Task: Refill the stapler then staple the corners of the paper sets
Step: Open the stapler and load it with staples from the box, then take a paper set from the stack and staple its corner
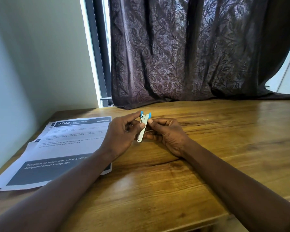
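Note:
A small metal stapler (143,128) with blue plastic ends is held upright above the wooden table (174,181), its blue ends spread apart at the top. My left hand (122,134) grips it from the left with thumb and forefinger. From the right, my right hand (166,133) pinches it, thumb pressed on the metal body. Printed paper sets (60,148) lie overlapped on the table to the left, partly under my left forearm. No loose staples are visible.
A dark patterned curtain (191,56) hangs behind the table and drapes onto its far edge. A pale wall and window frame (97,56) stand at the left. The table's near edge runs along the lower right.

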A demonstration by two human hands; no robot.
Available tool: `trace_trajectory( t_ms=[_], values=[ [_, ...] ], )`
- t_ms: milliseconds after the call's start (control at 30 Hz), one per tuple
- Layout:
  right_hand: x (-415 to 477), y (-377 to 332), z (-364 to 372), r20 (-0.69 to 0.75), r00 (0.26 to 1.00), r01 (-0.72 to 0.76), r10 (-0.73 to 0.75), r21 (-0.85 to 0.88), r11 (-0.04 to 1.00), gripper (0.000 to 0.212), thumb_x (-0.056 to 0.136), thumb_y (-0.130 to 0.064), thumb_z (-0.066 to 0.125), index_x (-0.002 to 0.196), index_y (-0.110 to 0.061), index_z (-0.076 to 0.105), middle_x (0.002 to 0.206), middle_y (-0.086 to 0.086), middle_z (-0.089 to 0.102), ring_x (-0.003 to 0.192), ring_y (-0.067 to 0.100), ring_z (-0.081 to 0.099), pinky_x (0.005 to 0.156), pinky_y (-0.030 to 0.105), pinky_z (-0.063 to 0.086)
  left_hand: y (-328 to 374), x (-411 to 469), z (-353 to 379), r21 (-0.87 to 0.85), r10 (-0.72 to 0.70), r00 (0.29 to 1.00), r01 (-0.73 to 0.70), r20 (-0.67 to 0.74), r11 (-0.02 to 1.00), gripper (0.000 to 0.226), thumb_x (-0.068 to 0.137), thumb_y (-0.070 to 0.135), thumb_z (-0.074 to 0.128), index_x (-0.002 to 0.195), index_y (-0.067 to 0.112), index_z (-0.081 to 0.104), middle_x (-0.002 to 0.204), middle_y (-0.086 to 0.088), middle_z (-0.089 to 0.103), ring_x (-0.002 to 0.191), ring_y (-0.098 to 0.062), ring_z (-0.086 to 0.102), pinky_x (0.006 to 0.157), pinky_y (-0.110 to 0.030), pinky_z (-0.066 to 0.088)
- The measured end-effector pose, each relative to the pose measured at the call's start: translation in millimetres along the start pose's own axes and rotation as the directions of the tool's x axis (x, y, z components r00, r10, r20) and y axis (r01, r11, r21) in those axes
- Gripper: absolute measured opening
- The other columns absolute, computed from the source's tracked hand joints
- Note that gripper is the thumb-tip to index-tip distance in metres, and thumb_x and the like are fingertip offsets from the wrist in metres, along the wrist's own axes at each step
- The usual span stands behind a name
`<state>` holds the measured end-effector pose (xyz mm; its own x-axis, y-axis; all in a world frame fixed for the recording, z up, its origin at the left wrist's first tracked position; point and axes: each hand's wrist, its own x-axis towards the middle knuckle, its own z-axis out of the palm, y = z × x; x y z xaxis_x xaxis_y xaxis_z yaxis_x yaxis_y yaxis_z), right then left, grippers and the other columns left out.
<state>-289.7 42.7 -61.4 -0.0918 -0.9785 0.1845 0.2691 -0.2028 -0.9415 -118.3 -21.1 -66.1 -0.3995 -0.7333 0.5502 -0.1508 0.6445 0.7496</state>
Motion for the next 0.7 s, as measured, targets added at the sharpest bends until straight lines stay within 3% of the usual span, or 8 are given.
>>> trace_trajectory(
  t_ms=[100,167,300,367,433,567,700],
  values=[
    [0,-1,2,0.001,1.000,-0.006,0.006,-0.075,0.997,0.033,0.096,-0.021,0.065,0.110,0.009,0.068,0.097,0.023,0.072,0.075,0.025,0.070,0.063,0.026,0.059,2,-1,-3,-0.078,-0.070,0.997,0.069,-0.009,0.995,0.049,0.090,0.026,0.078,0.137,0.024,0.065,0.090,0.005,0.079,0.079,-0.017,0.078,0.067,-0.043,0.066],
    [0,-1,2,0.007,1.000,0.017,-0.016,-0.120,0.993,0.033,0.093,-0.023,0.070,0.107,0.006,0.069,0.092,0.019,0.073,0.073,0.025,0.069,0.061,0.027,0.058,4,-1,-6,-0.093,-0.086,0.996,0.086,0.006,0.992,0.053,0.086,0.031,0.080,0.136,0.024,0.064,0.090,0.007,0.078,0.076,-0.018,0.079,0.057,-0.039,0.065],
    [3,1,-3,-0.122,0.988,0.057,-0.091,-0.262,0.963,0.025,0.093,-0.025,0.070,0.092,-0.002,0.076,0.080,0.013,0.075,0.066,0.023,0.066,0.056,0.030,0.053,9,-1,-17,0.114,0.004,1.000,-0.001,-0.027,0.993,0.040,0.091,0.038,0.077,0.128,0.028,0.069,0.084,0.013,0.078,0.074,-0.006,0.076,0.062,-0.027,0.063],
    [6,1,-11,-0.209,0.954,0.060,-0.216,-0.570,0.819,0.029,0.094,-0.033,0.068,0.086,-0.007,0.077,0.074,0.007,0.075,0.063,0.021,0.068,0.059,0.036,0.055,14,0,-26,0.315,0.104,0.993,-0.082,-0.054,0.946,0.034,0.091,0.041,0.075,0.122,0.029,0.072,0.084,0.019,0.075,0.075,0.002,0.072,0.063,-0.018,0.057],
    [7,1,-19,-0.218,0.916,0.008,-0.337,-0.829,0.559,0.032,0.093,-0.040,0.065,0.085,-0.011,0.077,0.069,0.002,0.073,0.063,0.014,0.066,0.058,0.032,0.050,21,-1,-35,0.467,0.166,0.985,-0.127,-0.044,0.875,0.031,0.091,0.042,0.074,0.119,0.028,0.074,0.090,0.019,0.076,0.077,0.002,0.071,0.069,-0.025,0.058],
    [8,0,-20,-0.236,0.923,-0.129,-0.305,-0.935,0.331,0.032,0.092,-0.043,0.061,0.082,-0.015,0.072,0.070,-0.002,0.068,0.069,0.015,0.063,0.056,0.029,0.042,31,-9,-59,0.639,0.171,0.979,-0.062,-0.110,0.767,0.029,0.092,0.046,0.072,0.115,0.028,0.075,0.101,0.011,0.078,0.083,-0.006,0.071,0.079,-0.037,0.061],
    [6,-1,-14,-0.238,0.912,-0.188,-0.333,-0.966,0.177,0.034,0.095,-0.044,0.057,0.089,-0.013,0.071,0.069,-0.003,0.060,0.068,0.014,0.056,0.059,0.031,0.040,35,-32,-101,0.700,0.128,0.945,0.129,-0.301,0.702,0.027,0.091,0.046,0.072,0.109,0.026,0.077,0.103,0.008,0.079,0.091,-0.014,0.073,0.086,-0.034,0.055]
  ],
)
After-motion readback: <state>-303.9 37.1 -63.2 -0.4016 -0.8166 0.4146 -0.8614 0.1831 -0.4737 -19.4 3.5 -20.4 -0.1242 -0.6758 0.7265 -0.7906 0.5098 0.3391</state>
